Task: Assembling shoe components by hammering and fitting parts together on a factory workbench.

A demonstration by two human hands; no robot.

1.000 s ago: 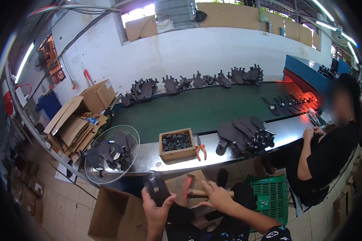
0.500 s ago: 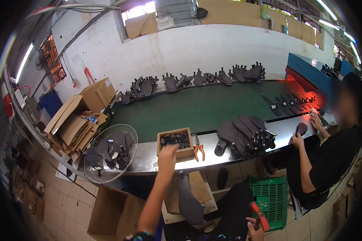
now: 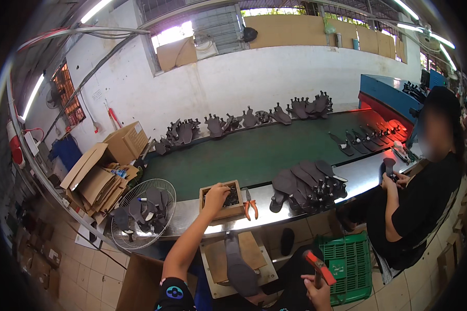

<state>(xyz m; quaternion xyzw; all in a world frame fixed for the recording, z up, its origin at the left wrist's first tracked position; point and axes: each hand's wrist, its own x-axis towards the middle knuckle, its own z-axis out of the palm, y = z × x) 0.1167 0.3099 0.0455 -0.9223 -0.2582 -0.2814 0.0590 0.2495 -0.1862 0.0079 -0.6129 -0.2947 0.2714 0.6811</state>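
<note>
Left hand (image 3: 218, 195) has moved deeper into the wooden box (image 3: 230, 212) of small black parts (image 3: 234, 195) on the surface (image 3: 188, 211); from my remote view I cannot tell whether it pinches one. At near right, my right hand (image 3: 317, 294) is wrapped around a red hammer (image 3: 319, 268). Left of it, a dark sole (image 3: 238, 265) lies on a board (image 3: 255, 250).

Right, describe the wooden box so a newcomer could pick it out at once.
Find the long green belt, then the shiny metal ledge along its near side. On that ledge, the wooden box stands between the round wire basket and the orange-handled pliers. Unlike them, it has straight wooden sides, and the left hand reaches into it.
</note>
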